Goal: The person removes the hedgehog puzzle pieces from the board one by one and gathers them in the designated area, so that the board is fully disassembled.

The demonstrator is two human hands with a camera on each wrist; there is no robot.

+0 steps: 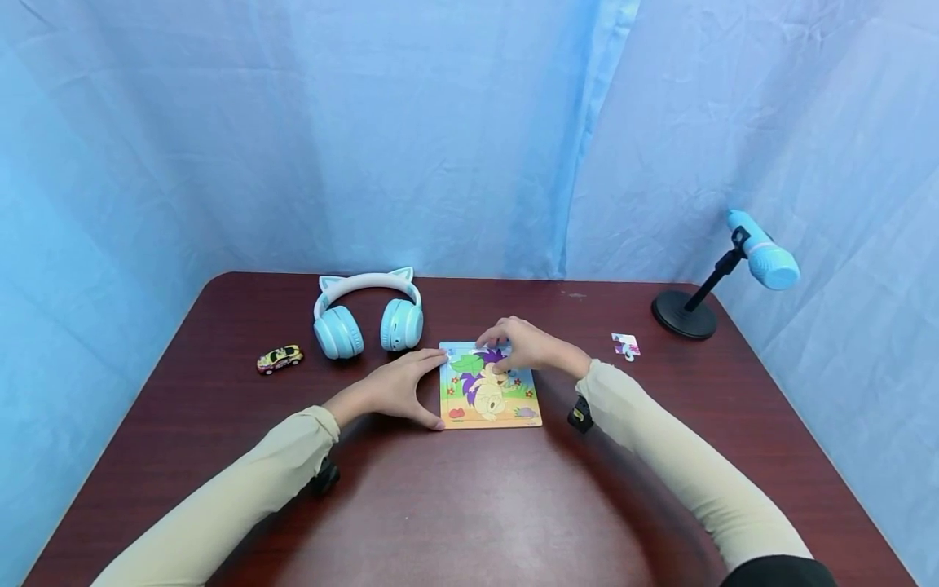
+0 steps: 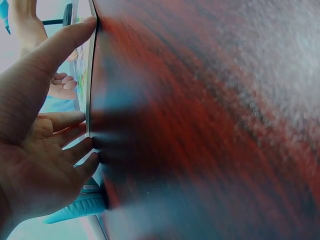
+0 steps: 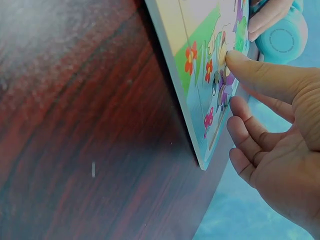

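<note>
A square jigsaw puzzle board (image 1: 458,399) with a cartoon hedgehog on it lies flat on the table. My left hand (image 1: 392,386) is at the board's left side, thumb at the near corner and fingers by the far corner. In the left wrist view, its fingers (image 2: 76,150) are spread along the edge. Over the far part of the board, my right hand (image 1: 530,346) touches the picture with its thumb. Its other fingers are loosely bent near the far edge in the right wrist view, and no separate piece shows between them.
Loose pink and white puzzle pieces (image 1: 626,346) lie to the right. Beyond them stands a blue microphone (image 1: 763,251) on a black stand (image 1: 684,315). Cat-ear headphones (image 1: 402,324) and a toy car (image 1: 279,359) rest on the left side of the brown table (image 1: 440,505).
</note>
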